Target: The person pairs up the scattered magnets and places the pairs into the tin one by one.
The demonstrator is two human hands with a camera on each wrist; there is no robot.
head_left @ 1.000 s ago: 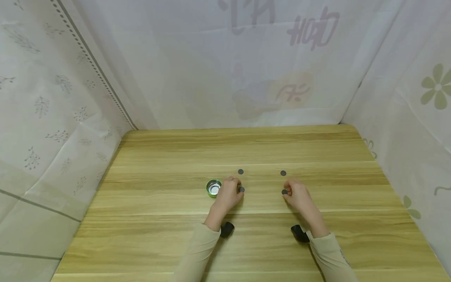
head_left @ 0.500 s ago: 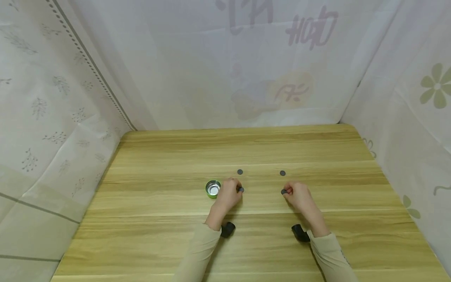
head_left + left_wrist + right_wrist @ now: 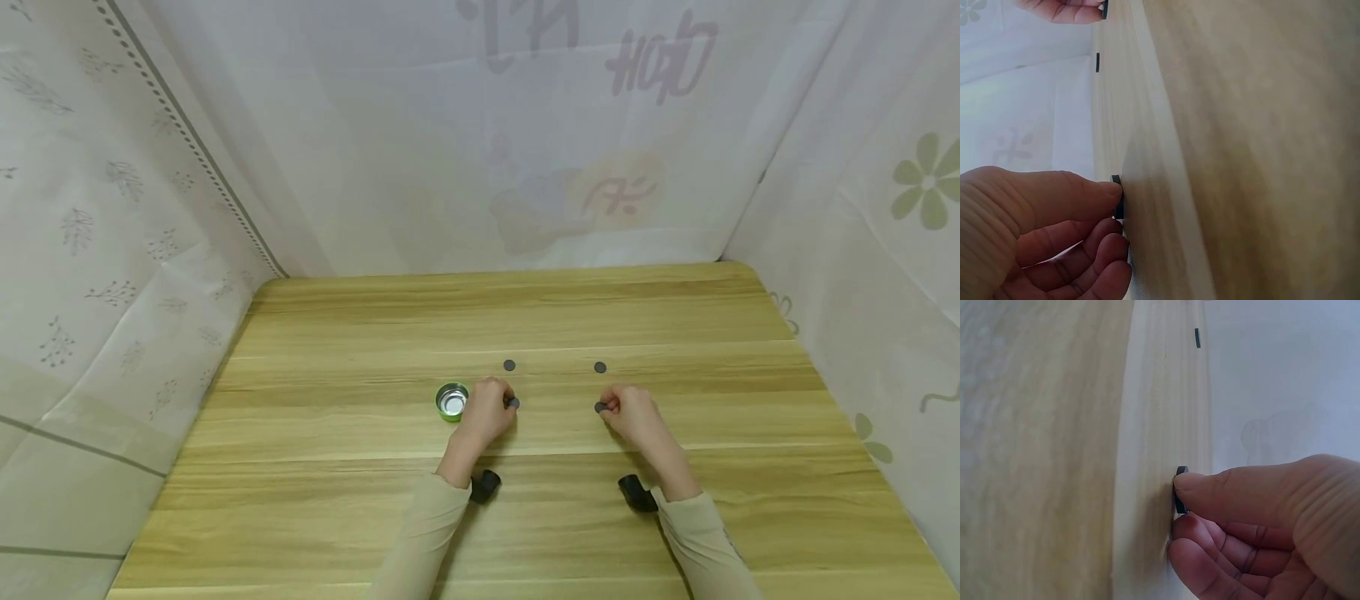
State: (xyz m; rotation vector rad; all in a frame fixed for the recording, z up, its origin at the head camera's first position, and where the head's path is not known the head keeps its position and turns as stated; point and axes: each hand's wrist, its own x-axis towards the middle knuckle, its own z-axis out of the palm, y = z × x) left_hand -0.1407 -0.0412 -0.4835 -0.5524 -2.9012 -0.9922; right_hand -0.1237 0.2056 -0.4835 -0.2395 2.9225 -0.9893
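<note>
Two dark, flat round discs are under my fingers at mid-table. My left hand (image 3: 486, 410) pinches one dark disc (image 3: 513, 403); in the left wrist view the thumb lies on that disc (image 3: 1115, 179), close over the wood. Across from it, my right hand (image 3: 634, 412) pinches another dark disc (image 3: 601, 407), its thumb pressed on the disc (image 3: 1181, 505) in the right wrist view. Two more discs lie farther back: a left one (image 3: 510, 365) beyond my left hand and a right one (image 3: 600, 367) beyond my right.
A small round metal tin (image 3: 452, 402) with a green rim stands just left of my left hand, partly behind it. Black wrist devices (image 3: 486, 487) sit by both sleeves. Patterned white cloth (image 3: 420, 167) encloses the wooden table (image 3: 555, 533) at the back and sides.
The fingers of both hands have closed in on the two nearer discs, which are now more covered. Tin and far discs keep their places; the head view has shifted slightly.
</note>
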